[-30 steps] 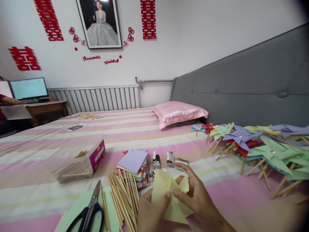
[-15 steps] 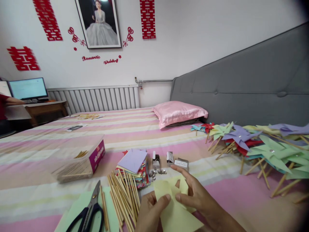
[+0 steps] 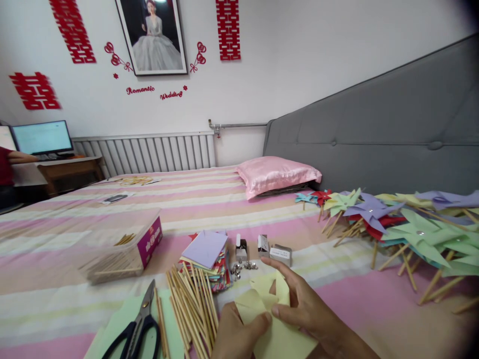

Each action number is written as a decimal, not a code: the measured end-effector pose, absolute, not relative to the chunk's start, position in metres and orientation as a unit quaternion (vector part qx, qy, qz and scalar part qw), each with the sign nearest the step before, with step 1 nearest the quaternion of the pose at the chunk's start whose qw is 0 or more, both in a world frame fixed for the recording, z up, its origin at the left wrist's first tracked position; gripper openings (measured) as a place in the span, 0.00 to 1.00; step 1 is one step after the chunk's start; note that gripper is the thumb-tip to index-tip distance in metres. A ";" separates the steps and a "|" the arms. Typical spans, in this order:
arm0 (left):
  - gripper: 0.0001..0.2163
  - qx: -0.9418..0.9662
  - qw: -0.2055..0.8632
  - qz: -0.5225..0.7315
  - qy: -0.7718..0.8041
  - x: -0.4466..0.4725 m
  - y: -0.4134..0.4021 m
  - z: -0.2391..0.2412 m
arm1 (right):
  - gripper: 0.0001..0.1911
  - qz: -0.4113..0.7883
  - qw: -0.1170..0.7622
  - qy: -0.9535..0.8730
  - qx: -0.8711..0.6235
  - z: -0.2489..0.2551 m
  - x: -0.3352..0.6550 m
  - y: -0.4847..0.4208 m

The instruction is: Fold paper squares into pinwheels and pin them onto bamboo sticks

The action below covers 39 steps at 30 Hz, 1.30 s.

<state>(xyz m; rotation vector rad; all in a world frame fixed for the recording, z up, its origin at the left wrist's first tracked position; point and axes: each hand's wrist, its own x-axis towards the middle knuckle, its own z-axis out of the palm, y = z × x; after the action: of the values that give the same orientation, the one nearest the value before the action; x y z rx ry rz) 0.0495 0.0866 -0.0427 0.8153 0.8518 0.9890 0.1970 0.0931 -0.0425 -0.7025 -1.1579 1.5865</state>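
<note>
While both hands are close together, the pale yellow pinwheel sheet [image 3: 284,340] is held between them, right of the stack of paper squares [image 3: 205,252] and nearer the wearer. The left hand [image 3: 237,330] grips its left side, thumb pressed near the centre; the right hand [image 3: 301,301] pinches its right side, index finger extended. Neither hand is nearer: both touch the sheet. Its longer visible run slants rightward toward the wearer. The sheet has bent, slit flaps at the far end and a flatter near portion; its underside is hidden.

Right of the stack are loose silver fasteners [image 3: 243,268]; in front, wooden sticks [image 3: 192,306]; front-left, scissors [image 3: 141,315] on green paper [image 3: 127,306]; left, a clear plastic container [image 3: 150,243]; far right, assembled pinwheels [image 3: 419,233].
</note>
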 end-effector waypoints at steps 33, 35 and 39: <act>0.19 0.214 0.665 0.570 0.432 0.036 0.085 -0.010 | 0.13 0.437 0.430 -0.686 -0.392 -0.030 0.189 0.081; 0.19 0.210 0.671 0.571 0.425 0.037 0.085 -0.010 | 0.15 0.416 0.428 -0.692 -0.406 -0.033 0.186 0.082; 0.18 0.212 0.696 0.556 0.402 0.039 0.084 -0.011 | 0.13 0.432 0.451 -0.670 -0.401 -0.037 0.185 0.085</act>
<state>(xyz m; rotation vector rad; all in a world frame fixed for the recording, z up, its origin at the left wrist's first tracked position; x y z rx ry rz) 0.0387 0.0839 -0.0110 0.4725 0.8964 1.2407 0.1853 0.0851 -0.0366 -0.9909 -1.6564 1.0672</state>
